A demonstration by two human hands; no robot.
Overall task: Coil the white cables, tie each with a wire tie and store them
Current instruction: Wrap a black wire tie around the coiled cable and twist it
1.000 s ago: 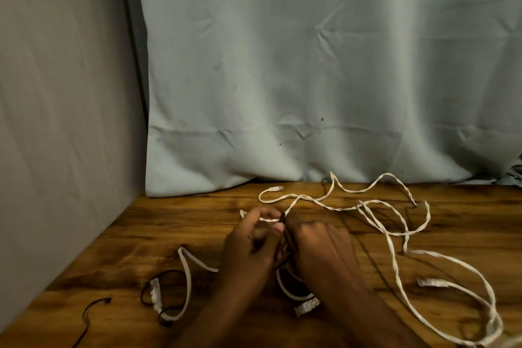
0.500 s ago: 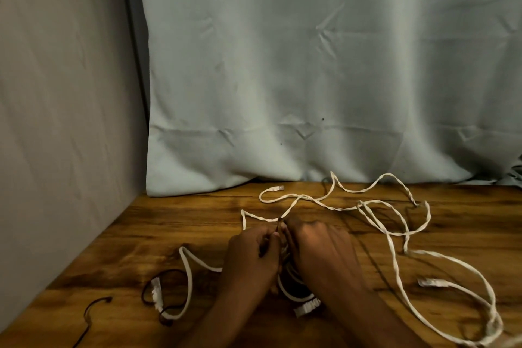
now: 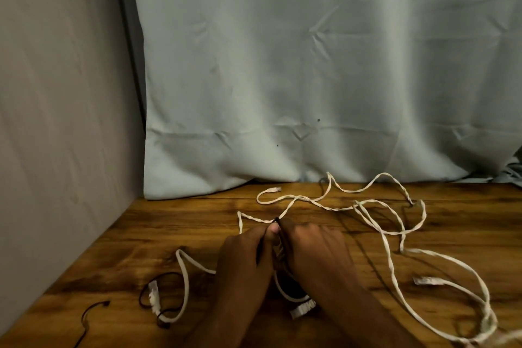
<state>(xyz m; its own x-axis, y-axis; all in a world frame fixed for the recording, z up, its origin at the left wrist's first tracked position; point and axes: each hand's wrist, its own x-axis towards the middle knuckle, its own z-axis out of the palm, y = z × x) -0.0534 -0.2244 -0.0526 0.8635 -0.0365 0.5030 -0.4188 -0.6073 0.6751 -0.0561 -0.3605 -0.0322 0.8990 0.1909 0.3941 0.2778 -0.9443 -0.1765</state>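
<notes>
My left hand and my right hand meet at the middle of the wooden table. Between them they pinch a thin black wire tie around a small bundle of white cable, mostly hidden by the fingers. A loop and plug of that cable stick out below my hands. Another white cable sprawls loose across the right side, with plugs at the back and right. A white cable end curls at the left.
A black wire tie lies looped around the left cable's plug. A second black tie lies near the table's left front edge. A pale curtain hangs behind the table and a wall closes the left side.
My hands have drawn closer together over the bundle, and my left fingers have closed further around the tie. The loose cables have not moved.
</notes>
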